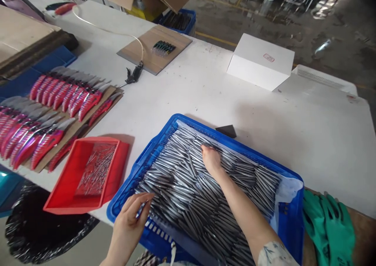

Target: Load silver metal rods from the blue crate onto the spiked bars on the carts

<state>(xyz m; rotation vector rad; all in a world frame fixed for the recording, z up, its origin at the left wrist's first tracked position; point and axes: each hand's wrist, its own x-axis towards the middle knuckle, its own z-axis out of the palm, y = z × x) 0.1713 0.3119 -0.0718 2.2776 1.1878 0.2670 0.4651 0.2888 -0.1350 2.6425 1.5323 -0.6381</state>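
Observation:
A blue plastic crate (138,162) lined with white sheeting holds many slim, silver-grey, pointed metal pieces (188,187) laid in rows. My right hand (211,158) reaches into the far part of the crate, touching the pieces. Its fingers are curled, and what they grip, if anything, is hidden. Over the crate's near left rim, my left hand (132,215) is held with thumb and fingertips pinched close together. Anything between those tips is too small to make out. Left of the crate stands a red bin (63,180) with thin, pin-like metal bits inside.
Rows of pink-red handled pieces with grey blades (47,141) lie on cardboard at left. Beyond the crate are a small dark block (226,131), a white box (261,60) and an air gun (135,74) with its hose. Green gloves (331,223) lie at right; a black-lined bin (38,227) stands below left.

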